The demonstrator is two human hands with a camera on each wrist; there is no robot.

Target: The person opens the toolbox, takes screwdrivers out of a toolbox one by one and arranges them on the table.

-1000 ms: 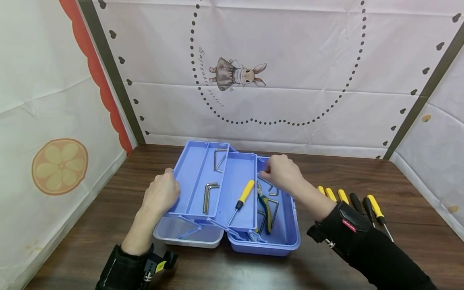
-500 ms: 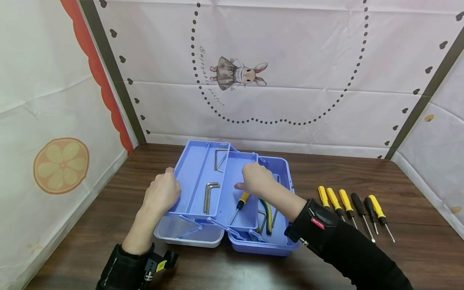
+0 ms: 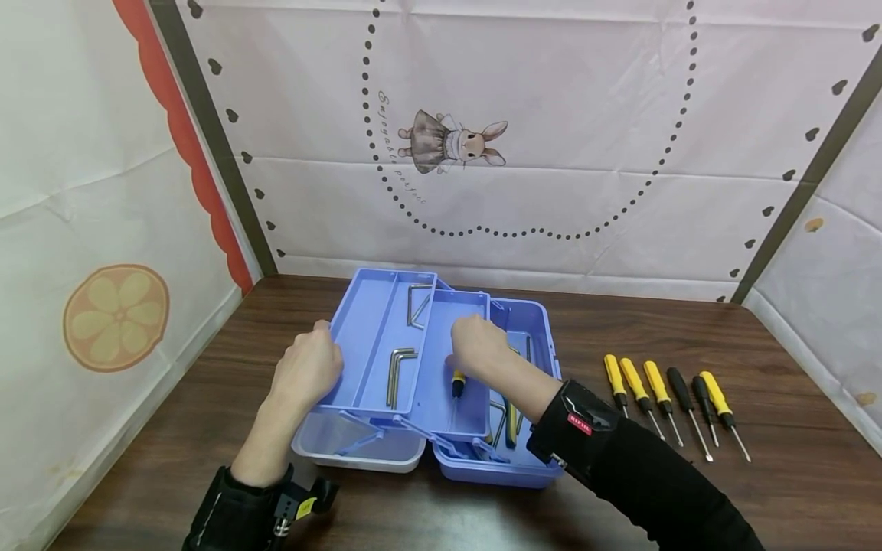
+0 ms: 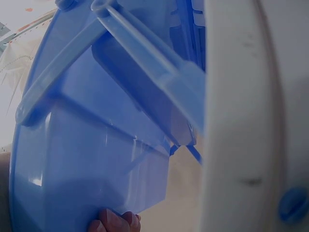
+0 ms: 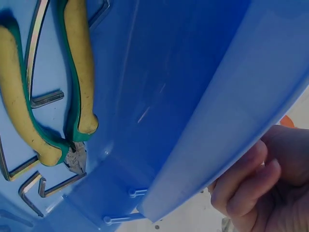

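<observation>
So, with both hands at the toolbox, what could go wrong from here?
The yellow-handled screwdriver, in the right hand, might slip or have its blade catch on the wall of the middle tray. The left hand grips the outer edge of the left tray; a tug there could shift both trays on their hinged arms and slide the loose hex keys.

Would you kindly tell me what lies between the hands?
In the head view, between left hand and right hand lie the divided blue tray, with hex keys, and part of the adjoining tray.
</observation>
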